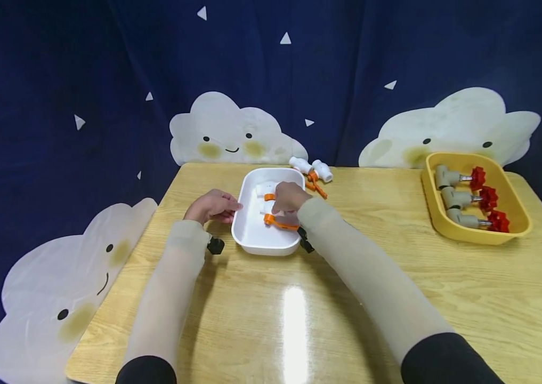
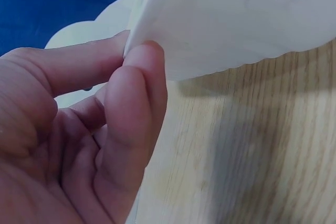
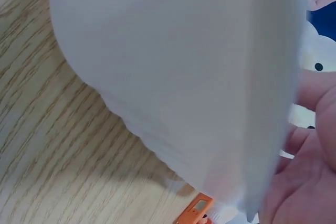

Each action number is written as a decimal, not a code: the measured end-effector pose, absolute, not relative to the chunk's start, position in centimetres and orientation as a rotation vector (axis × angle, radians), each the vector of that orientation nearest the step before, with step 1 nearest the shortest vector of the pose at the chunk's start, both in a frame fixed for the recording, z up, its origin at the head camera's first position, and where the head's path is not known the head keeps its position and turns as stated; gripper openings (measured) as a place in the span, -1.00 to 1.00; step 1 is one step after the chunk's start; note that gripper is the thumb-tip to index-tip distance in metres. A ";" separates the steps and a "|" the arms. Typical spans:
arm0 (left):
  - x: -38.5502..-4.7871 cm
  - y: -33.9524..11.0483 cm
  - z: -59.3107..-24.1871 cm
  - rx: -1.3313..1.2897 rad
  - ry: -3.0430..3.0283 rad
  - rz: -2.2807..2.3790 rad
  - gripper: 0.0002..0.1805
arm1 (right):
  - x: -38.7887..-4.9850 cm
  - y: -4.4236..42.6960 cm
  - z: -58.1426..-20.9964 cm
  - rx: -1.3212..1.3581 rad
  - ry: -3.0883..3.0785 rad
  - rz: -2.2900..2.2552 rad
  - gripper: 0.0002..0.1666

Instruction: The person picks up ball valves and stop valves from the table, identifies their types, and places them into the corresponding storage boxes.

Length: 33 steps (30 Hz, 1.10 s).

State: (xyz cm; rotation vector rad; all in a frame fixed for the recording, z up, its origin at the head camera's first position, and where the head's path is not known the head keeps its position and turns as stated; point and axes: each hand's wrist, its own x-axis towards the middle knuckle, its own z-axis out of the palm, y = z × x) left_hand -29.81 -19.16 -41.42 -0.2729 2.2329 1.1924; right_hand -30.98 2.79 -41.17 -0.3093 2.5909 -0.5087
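Observation:
A white plastic tray (image 1: 263,246) stands on the table. My left hand (image 1: 214,206) pinches its left rim; in the left wrist view the thumb and fingers (image 2: 137,93) meet at the rim. Inside the tray lie white plastic ball valves with orange handles: one valve (image 1: 265,189) at the back, and another with its orange handle (image 1: 282,222) pointing right. My right hand (image 1: 291,197) reaches over the right rim, fingers down among these valves. Its fingertips are hidden behind the tray wall (image 3: 168,77) in the right wrist view, so its hold is unclear.
Two more white valves (image 1: 322,170) with orange handles lie just behind the tray's back right corner. A yellow tray (image 1: 443,232) at the far right holds several grey valves with red knobs (image 1: 487,198). A dark blue curtain (image 1: 333,64) hangs behind the wooden table (image 1: 357,330).

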 end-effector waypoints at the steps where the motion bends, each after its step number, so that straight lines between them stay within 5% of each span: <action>1: -29.8 -19.1 -41.4 -0.270 2.233 1.188 -0.85 | -30.9 3.0 -41.1 -0.319 2.592 -0.525 -0.61; 16: -30.1 -18.7 -41.3 -0.214 2.228 1.182 -0.83 | -30.9 5.3 -39.7 -0.541 2.727 -0.757 -0.63; 33: -29.8 -19.1 -41.4 -0.203 2.253 1.137 -0.84 | -31.7 11.2 -39.5 -0.399 2.845 -0.939 -0.71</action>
